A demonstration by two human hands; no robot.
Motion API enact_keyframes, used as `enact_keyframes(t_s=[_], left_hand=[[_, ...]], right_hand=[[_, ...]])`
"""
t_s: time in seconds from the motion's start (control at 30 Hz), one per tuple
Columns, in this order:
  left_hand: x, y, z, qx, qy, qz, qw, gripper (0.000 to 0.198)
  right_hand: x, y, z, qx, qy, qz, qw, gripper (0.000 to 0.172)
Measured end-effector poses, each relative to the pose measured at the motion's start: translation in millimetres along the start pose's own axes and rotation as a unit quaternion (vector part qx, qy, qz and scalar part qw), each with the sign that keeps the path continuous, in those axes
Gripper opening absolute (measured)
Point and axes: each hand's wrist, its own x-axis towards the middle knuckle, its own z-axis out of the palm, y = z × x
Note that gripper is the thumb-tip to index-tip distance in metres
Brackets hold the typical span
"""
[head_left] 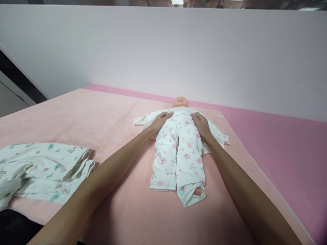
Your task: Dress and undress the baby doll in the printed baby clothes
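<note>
A baby doll (180, 101) lies on its back with its head toward the wall. It wears a white long-sleeved top (217, 131) with both sleeves spread out. White printed baby pants (189, 146) cover its legs and reach up over the belly; a bit of the doll's foot shows inside the right-hand cuff. My left hand (163, 119) is closed on the waistband's left side. On the opposite side, my right hand (200, 123) grips the waistband. The fingertips of both hands are partly hidden by the cloth.
A folded printed cloth (51, 160) in white and green lies at the left. Under everything is a pink mat (109, 115) over a brighter pink surface (286, 149). A pale wall (163, 51) rises along the far edge.
</note>
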Motion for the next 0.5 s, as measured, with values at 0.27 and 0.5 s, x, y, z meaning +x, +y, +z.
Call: enact_keyframes(t_s=[0.27,0.5], left_hand=[[11,10,-0.4,0.107,-0.010,0.126,0.986,0.036],[36,0,12.6,0.035,0.093,-0.012,0.995,0.035]], right_hand=[[8,-7,6,0.047,0.007,0.003,0.999,0.027],[28,9,14,0.165,0.015,0.176,0.970,0.029]])
